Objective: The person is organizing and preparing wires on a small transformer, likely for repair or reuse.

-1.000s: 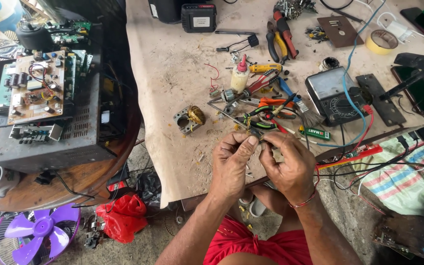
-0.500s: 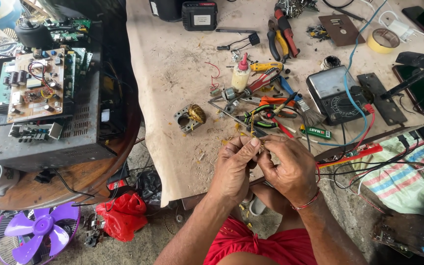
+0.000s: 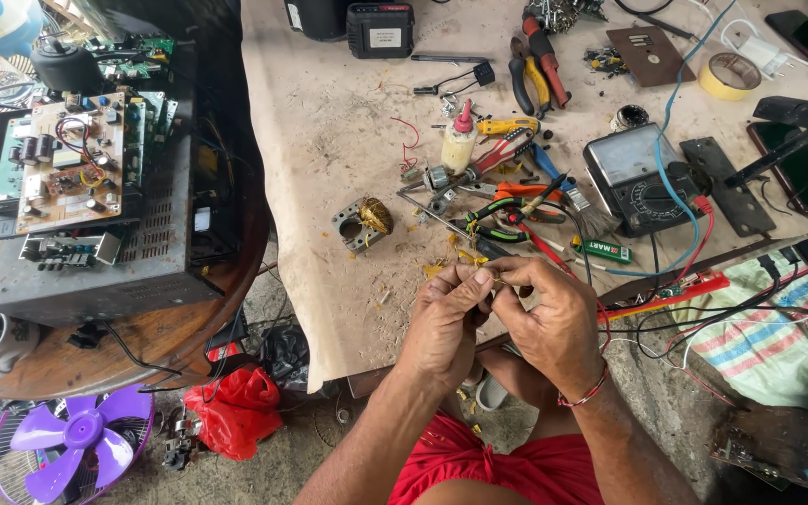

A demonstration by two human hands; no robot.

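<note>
While the amplifier chassis point(image 3: 95, 234) sat well left of the fingers, the left hand point(image 3: 446, 323) and right hand point(image 3: 544, 323) met over the bench point(image 3: 329, 140) edge, fingers pressed together, pinching a small yellowish wire piece point(image 3: 486, 281). It could slip and drop to the floor, being tiny and held beyond the edge.

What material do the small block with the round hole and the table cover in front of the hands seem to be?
Small block: likely dull grey metal, with coppery wire wound at one side. Table cover: apparently stained beige cloth or sheet, since its edge hangs limp over the table's side.
</note>
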